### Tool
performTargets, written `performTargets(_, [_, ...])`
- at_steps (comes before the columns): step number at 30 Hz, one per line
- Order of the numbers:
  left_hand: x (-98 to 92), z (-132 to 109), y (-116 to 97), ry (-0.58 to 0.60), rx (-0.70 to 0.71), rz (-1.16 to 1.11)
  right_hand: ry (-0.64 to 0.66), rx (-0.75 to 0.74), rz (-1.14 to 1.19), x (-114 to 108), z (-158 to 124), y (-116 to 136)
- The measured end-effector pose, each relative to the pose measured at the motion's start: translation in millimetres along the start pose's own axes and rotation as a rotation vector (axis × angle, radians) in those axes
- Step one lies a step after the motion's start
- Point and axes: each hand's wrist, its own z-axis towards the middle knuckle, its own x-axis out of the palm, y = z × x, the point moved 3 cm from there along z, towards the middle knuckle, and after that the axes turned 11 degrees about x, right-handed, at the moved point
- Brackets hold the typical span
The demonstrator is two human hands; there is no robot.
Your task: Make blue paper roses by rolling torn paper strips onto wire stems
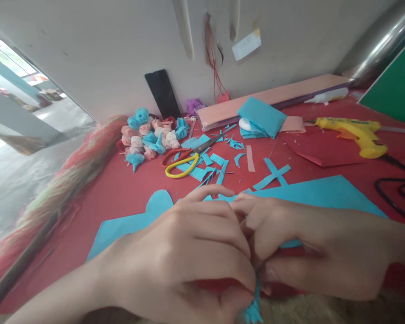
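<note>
My left hand point(192, 247) and my right hand point(310, 247) meet at the front of the table, fingers pinched together. A small crumpled piece of blue paper point(254, 308) pokes out below the touching fingertips; most of it is hidden by them. Under and behind the hands lie flat blue paper sheets point(334, 193), one with a rounded lobe point(159, 203). Beyond them, scissors point(189, 163) with one yellow and one red handle rest partly spread among blue paper scraps point(219, 164).
At the back left sits a pile of blue, pink and white paper flowers point(151, 137). A yellow glue gun point(356, 132) with a black cord lies right, near a white bottle point(329, 96). Folded blue paper point(261, 117) and a long pink pack point(273, 99) lie behind. A mop-like bundle point(67, 180) borders the left.
</note>
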Motion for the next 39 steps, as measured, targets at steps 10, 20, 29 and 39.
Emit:
performTargets(10, [-0.5, 2, 3, 0.020, -0.117, -0.028, 0.052, 0.093, -0.063, -1, 2, 2])
performTargets(20, [-1.7, 0, 3, 0.031, -0.245, -0.060, 0.000, 0.112, -0.085, -1, 4, 2])
performTargets(29, [-22.5, -13, 24, -0.413, -0.305, 0.088, -0.356, 0.348, 0.316, -8, 3, -10])
performTargets(39, [-25.7, -17, -2, -0.378, 0.181, 1.006, -0.400, 0.520, 0.679, 8, -1, -7])
